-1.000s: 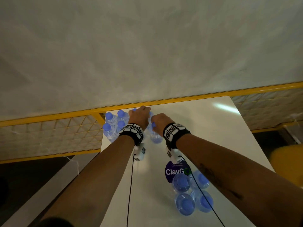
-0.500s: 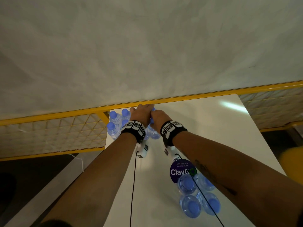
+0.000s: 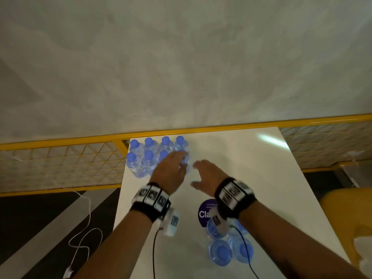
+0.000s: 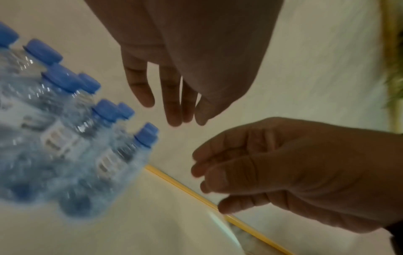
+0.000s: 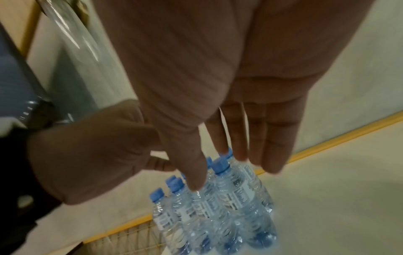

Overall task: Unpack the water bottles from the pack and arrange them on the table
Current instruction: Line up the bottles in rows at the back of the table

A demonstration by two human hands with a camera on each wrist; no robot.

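Several clear water bottles with blue caps (image 3: 150, 156) stand in two rows at the far left corner of the white table (image 3: 261, 178). My left hand (image 3: 171, 168) hovers just in front of the right end of the rows, fingers straight, holding nothing. My right hand (image 3: 201, 172) is beside it, fingers spread and empty. The left wrist view shows the left hand (image 4: 174, 103) clear of the bottles (image 4: 76, 129). In the right wrist view the right hand (image 5: 240, 146) hangs above the bottles (image 5: 213, 207). The remaining bottles in the pack (image 3: 220, 252) stand near me under my right forearm, by a purple label (image 3: 203, 213).
A yellow rail with mesh fencing (image 3: 60, 141) runs behind and left of the table. A white cable (image 3: 84, 234) lies on the dark floor at the left. A yellow chair (image 3: 346, 218) stands at the right. A grey wall rises beyond the rail.
Both hands have let go of the bottles they were setting down and pulled back toward me. Those bottles now stand at the right end of the two rows.
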